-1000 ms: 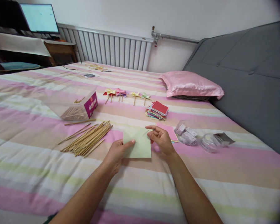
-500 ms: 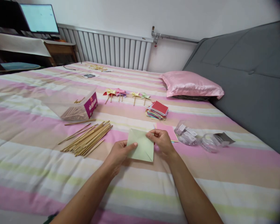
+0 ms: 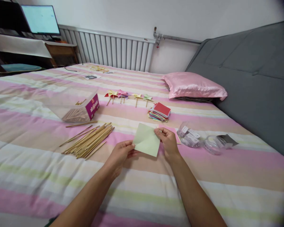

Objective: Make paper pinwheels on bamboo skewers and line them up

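Note:
A pale green square of paper (image 3: 146, 140) with faint fold lines is held up over the striped bedspread (image 3: 38, 164), turned like a diamond. My left hand (image 3: 121, 154) pinches its left corner and my right hand (image 3: 168, 142) pinches its right corner. Under my right hand a pink paper sheet (image 3: 172, 130) lies flat on the bed. A loose pile of wooden sticks (image 3: 90, 140) lies to the left of my left hand.
A clear box with sticks (image 3: 74, 105) lies on its side at the left. Several finished paper pinwheels (image 3: 126, 95) lie further back, beside a stack of coloured paper squares (image 3: 159, 112). Clear plastic containers (image 3: 198, 138) sit to the right. A pink pillow (image 3: 194, 85) and grey headboard (image 3: 251, 72) lie beyond.
The green paper has been lifted off the bed and rotated from lying square to a diamond held by both hands. My right hand has closed on its right corner.

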A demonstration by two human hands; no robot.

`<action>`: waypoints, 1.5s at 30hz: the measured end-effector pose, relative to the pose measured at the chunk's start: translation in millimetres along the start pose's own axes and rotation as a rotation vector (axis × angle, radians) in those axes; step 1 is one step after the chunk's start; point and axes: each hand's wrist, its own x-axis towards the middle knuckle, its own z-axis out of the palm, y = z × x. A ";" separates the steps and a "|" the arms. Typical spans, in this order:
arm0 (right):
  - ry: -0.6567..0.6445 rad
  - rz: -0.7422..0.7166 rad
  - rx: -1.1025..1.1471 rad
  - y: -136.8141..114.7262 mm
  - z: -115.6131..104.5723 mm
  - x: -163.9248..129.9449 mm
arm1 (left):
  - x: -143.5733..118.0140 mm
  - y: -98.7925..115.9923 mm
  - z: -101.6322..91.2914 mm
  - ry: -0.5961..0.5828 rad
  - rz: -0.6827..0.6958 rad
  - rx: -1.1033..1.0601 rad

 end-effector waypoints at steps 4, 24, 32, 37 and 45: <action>0.019 0.000 0.013 -0.1 0.1 1.0 | -0.4 0.8 -0.4 -0.009 0.003 -0.012; 0.066 -0.010 0.048 3.4 -0.5 4.4 | -4.2 3.0 -2.2 -0.058 0.023 0.089; 0.064 -0.016 0.012 4.3 -1.9 4.6 | -6.2 4.8 -2.1 -0.122 0.042 0.099; -0.024 0.044 -0.007 -0.6 0.2 -0.1 | -8.6 6.3 -2.1 -0.142 0.055 0.085; -0.311 0.151 -0.095 -6.5 6.3 -13.3 | -9.1 3.4 3.8 -0.061 0.009 0.025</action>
